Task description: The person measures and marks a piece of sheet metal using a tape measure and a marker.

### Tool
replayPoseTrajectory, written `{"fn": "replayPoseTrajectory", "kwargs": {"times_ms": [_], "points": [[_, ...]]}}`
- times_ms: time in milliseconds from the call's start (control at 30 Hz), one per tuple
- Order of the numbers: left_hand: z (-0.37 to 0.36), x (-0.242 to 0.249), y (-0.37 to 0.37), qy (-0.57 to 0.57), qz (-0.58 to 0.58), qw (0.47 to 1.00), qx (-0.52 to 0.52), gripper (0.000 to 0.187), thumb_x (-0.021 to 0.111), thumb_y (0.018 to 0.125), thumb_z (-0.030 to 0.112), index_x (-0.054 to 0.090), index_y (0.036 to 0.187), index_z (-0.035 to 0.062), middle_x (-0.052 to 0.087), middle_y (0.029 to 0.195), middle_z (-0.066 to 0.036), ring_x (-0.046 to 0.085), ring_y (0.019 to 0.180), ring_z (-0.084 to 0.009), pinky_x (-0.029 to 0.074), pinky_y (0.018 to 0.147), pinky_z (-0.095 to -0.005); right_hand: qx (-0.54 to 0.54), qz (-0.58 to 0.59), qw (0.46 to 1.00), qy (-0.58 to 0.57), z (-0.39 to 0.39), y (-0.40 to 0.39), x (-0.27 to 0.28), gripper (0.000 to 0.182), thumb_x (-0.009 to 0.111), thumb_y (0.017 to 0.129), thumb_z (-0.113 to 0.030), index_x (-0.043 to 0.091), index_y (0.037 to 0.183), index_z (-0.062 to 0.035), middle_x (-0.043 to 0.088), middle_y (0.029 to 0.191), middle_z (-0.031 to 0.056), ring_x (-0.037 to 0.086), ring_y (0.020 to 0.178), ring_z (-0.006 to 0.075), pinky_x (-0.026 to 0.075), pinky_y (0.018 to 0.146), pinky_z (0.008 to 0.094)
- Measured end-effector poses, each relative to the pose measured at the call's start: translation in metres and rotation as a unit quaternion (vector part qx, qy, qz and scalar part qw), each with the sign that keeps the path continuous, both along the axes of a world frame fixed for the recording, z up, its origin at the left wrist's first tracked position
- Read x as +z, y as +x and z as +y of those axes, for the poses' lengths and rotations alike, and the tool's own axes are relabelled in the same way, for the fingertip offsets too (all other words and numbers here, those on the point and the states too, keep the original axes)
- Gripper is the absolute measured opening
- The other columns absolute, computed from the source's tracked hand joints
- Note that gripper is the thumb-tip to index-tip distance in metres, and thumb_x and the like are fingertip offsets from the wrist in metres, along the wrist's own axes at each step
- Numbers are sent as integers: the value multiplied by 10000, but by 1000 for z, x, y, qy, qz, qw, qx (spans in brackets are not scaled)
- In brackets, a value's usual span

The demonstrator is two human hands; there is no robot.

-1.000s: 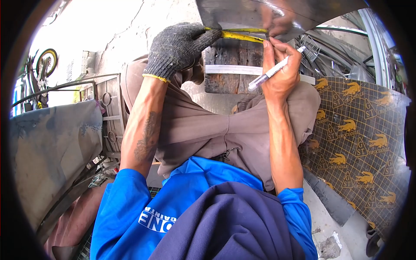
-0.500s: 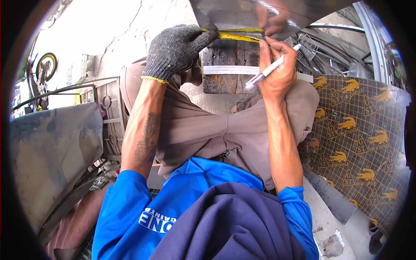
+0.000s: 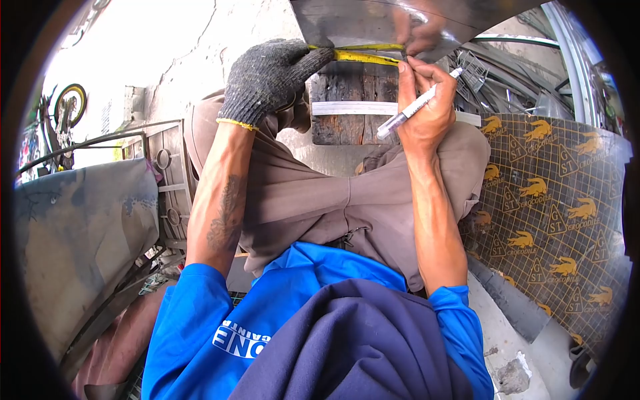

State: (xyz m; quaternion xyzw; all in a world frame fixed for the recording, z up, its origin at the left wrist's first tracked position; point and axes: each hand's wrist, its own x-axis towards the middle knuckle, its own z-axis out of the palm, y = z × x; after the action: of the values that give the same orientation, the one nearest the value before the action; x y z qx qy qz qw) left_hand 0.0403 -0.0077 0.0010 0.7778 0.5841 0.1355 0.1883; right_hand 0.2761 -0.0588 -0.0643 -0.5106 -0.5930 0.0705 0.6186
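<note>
A yellow tape measure (image 3: 363,57) is stretched between my hands along the near edge of a shiny metal sheet (image 3: 373,23), which mirrors the tape and my fingers. My left hand (image 3: 270,77), in a dark grey knit glove with a yellow cuff, is closed on the tape's left part; the case is not visible. My bare right hand (image 3: 430,107) pinches the tape's right end between thumb and forefinger. The same hand carries a white marker pen (image 3: 420,103), slanting across the fingers with its clear-capped end down to the left.
Beneath the tape lies a dark wooden block (image 3: 347,127) crossed by a white strip (image 3: 353,108). A board printed with crocodiles (image 3: 547,213) is at the right. Metal lengths (image 3: 527,73) are heaped behind it. At the left stand a metal frame (image 3: 175,160) and a stained sheet (image 3: 87,220).
</note>
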Motion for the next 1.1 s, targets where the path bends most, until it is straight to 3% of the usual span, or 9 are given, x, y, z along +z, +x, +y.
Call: {"fn": "replayPoseTrajectory", "kwargs": {"times_ms": [300, 333, 367, 433, 567, 600, 733, 867, 1100], "points": [[-4, 10, 2, -38, -11, 999, 18, 602, 560, 964, 695, 805, 1025, 148, 738, 855, -138, 732, 845, -330, 562, 761, -448, -26, -98, 994, 38, 0, 2, 5, 256, 764, 886, 21, 604, 1076, -42, 738, 1052, 128, 745, 945, 297, 627, 787, 369], [-6, 14, 0, 5, 11, 1000, -10, 443, 671, 984, 494, 753, 970, 60, 692, 775, -148, 687, 657, -269, 526, 646, -389, -22, -84, 996, 33, -2, 1, 7, 256, 752, 879, 34, 606, 1072, -50, 738, 1049, 115, 742, 957, 303, 618, 788, 374], [-9, 21, -1, 10, 21, 1000, -20, 443, 671, 984, 494, 753, 970, 60, 692, 775, -148, 687, 657, -269, 526, 646, -389, -33, -74, 996, 36, -5, 2, 7, 256, 752, 879, 34, 606, 1072, -50, 738, 1049, 115, 742, 957, 303, 618, 788, 374], [-12, 38, -4, 20, 47, 997, -52, 451, 674, 982, 498, 744, 937, 54, 667, 750, -160, 673, 635, -277, 515, 630, -402, 1, -101, 994, 29, -9, 3, 10, 250, 741, 921, 36, 580, 1107, -9, 734, 1123, 146, 765, 919, 227, 628, 753, 322], [-7, 85, -1, 45, 189, 968, -158, 358, 650, 984, 463, 747, 993, 118, 668, 802, -145, 677, 744, -335, 512, 668, -433, -6, -35, 999, -36, -20, -6, 17, 245, 726, 937, 12, 591, 1136, -34, 745, 1040, 127, 773, 934, 242, 606, 742, 338], [-7, 100, 3, 47, 208, 962, -171, 340, 627, 990, 452, 744, 994, 133, 673, 832, -141, 677, 802, -353, 514, 698, -450, -19, 29, 999, -17, -24, -17, 18, 244, 717, 905, 30, 575, 1088, -44, 689, 927, 129, 712, 829, 330, 560, 678, 427], [-5, 149, 30, 41, 307, 929, -205, 421, 592, 985, 519, 741, 924, 131, 715, 864, -155, 691, 834, -406, 542, 721, -503, -20, 223, 971, -80, -32, -49, 13, 269, 740, 908, -2, 548, 1094, -34, 700, 944, 109, 725, 822, 225, 584, 703, 358], [-16, 179, 56, 44, 441, 861, -248, 377, 585, 1003, 468, 731, 974, 122, 683, 809, -166, 685, 800, -375, 525, 715, -481, -2, 395, 912, -113, -31, -79, 12, 366, 760, 917, -44, 486, 1158, -16, 667, 1059, 139, 728, 1017, 231, 598, 850, 341], [-19, 190, 89, 95, 537, 770, -331, 184, 613, 986, 233, 710, 1118, 151, 678, 888, -102, 693, 800, -325, 579, 699, -455, 13, 430, 894, -129, -31, -80, 10, 329, 731, 966, -56, 488, 1184, -17, 697, 1093, 156, 739, 1083, 226, 619, 869, 321]]}}
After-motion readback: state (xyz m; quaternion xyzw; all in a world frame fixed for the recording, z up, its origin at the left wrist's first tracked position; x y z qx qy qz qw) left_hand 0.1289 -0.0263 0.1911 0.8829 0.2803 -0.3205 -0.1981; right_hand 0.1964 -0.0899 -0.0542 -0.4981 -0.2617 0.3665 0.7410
